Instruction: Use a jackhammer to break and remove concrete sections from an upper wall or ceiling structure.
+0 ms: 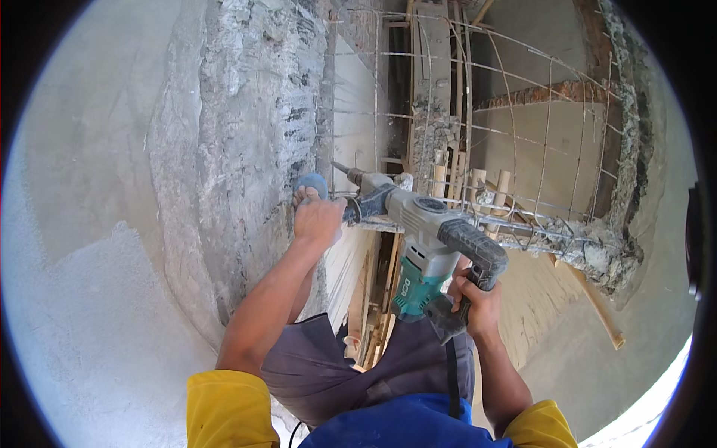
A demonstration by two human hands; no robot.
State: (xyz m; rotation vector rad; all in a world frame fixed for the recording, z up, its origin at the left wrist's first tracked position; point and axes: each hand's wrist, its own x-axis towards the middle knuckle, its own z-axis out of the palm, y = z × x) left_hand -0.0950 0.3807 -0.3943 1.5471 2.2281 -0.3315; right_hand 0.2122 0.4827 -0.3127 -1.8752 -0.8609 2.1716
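Note:
A grey and green demolition hammer (429, 231) is held across the front of me, its body slanting down to the right. My left hand (320, 222) is closed round the black side handle (352, 210) near the tool's front. My right hand (478, 297) grips the rear handle (478, 280). The pointed chisel bit (340, 167) aims up and left, close to the chipped concrete column (258, 134); whether it touches cannot be told. Just beyond my left fingers shows a rounded blue thing (311, 184), whose kind I cannot make out.
Thin bare rebar (515, 75) forms a grid across the opening on the right. Broken concrete (597, 250) edges its lower right corner. Bamboo poles (499, 194) and wooden boards stand behind the bars. A smooth plastered wall (89, 164) lies left. A black cord (452, 377) hangs from the tool.

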